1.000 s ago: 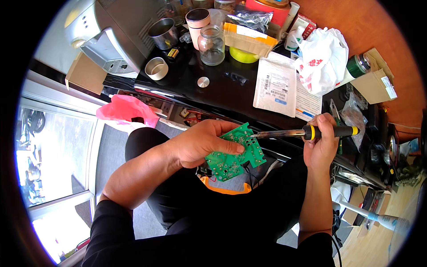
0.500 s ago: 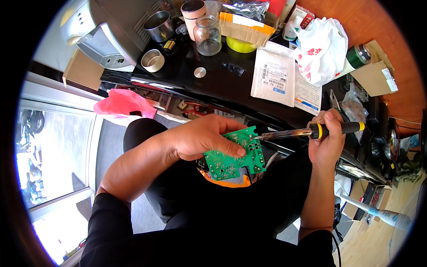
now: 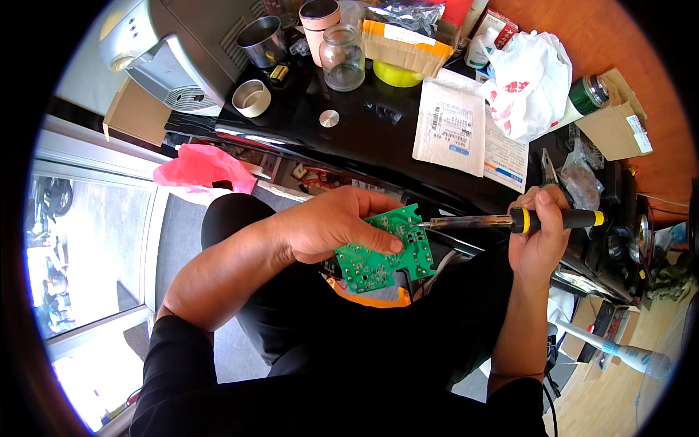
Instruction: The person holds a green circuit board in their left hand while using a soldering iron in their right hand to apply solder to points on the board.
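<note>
Pinched by my left hand (image 3: 328, 229), a green circuit board (image 3: 368, 268) is held over my lap, thumb across its solder side. My right hand (image 3: 537, 240) is closed round the black and yellow handle of a long metal-shafted tool (image 3: 473, 221), either a soldering iron or similar. Its thin tip points left at the board’s upper right corner; whether it touches is hard to tell. Dark wires hang below the board, beside an orange object (image 3: 364, 297) partly hidden under it.
The black cabinet top (image 3: 378, 135) holds a glass jar (image 3: 342, 65), small metal cup (image 3: 251, 100), padded envelope (image 3: 448, 124) and white bag (image 3: 528, 80). A pink bag (image 3: 196, 171) lies left, near a glass door (image 3: 95, 247). A silver machine (image 3: 175, 62) stands back left.
The view has shifted, so the cabinet sits higher in the picture. My right hand and tool have moved slightly right relative to the board, which remains in my left hand.
</note>
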Available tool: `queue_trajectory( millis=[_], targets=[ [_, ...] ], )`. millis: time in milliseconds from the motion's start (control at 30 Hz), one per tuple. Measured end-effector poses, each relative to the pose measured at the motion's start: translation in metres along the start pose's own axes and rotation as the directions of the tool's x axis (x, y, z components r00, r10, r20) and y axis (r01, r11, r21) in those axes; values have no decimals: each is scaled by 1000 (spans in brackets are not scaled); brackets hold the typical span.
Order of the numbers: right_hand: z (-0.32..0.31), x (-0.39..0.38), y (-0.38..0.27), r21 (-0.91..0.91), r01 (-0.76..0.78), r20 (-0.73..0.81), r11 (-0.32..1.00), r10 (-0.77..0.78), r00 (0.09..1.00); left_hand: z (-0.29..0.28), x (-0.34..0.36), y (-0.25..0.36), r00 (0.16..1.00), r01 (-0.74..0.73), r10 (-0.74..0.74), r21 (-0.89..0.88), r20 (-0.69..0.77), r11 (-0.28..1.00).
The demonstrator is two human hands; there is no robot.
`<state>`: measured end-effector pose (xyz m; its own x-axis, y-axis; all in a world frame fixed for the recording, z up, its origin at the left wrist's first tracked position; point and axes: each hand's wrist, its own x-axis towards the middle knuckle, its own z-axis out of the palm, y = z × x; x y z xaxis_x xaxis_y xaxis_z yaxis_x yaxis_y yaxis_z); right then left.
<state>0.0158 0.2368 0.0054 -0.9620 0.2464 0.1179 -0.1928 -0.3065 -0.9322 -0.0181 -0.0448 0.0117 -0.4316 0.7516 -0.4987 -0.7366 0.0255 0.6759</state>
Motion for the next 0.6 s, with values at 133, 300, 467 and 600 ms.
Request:
queue_trajectory(
  millis=[133, 300, 467, 600],
  targets=[
    [-2, 0, 3, 4, 23, -14, 1000, -23, 1000, -2, 1, -3, 1000, -3, 3, -1, 0, 1000],
    [3, 0, 4, 2, 54, -38, 999, -54, 998, 0, -1, -1, 1000, -4, 4, -14, -11, 1000],
    [-1, 0, 3, -13, 33, -22, 999, -33, 999, 4, -4, 1, 999, -32, 32, -8, -41, 999],
    [1, -1, 1, -13, 30, -16, 999, -30, 999, 4, -2, 0, 999, -30, 30, -21, -30, 999]
  ],
)
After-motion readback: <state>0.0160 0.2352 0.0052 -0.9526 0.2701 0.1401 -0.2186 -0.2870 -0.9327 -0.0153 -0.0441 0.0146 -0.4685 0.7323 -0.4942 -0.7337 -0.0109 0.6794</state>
